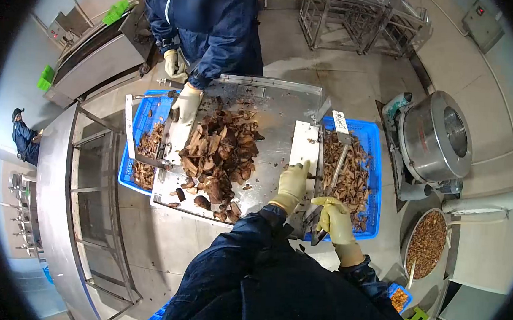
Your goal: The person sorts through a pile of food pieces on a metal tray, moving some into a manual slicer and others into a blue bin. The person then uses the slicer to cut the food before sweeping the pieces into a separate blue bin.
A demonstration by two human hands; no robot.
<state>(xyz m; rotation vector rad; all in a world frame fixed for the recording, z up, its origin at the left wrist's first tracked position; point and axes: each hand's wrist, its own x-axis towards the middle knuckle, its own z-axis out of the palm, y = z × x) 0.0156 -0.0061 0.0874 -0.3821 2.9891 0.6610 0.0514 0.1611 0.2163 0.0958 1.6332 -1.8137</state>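
Note:
My left hand (291, 187), in a pale glove, rests at the near end of a white cutting board (304, 141). Its fingers are drawn together, with a small brown mushroom piece (310, 176) at the fingertips. My right hand (336, 222), also gloved, is curled at the near end of a long metal lever blade (339, 164); its fingers partly hide the handle. The blade runs along the board's right side, above a blue basket (377, 186) of sliced brown pieces. Left of my left hand lies a heap of brown mushroom pieces (218, 151) on the steel table (281, 111).
Opposite, a co-worker's gloved hand (187, 103) is at a second white board (179, 134) beside another blue basket (126, 172). A steel drum machine (439, 137) and a round pan (407, 254) of brown pieces stand right. A long steel table (57, 205) stands left.

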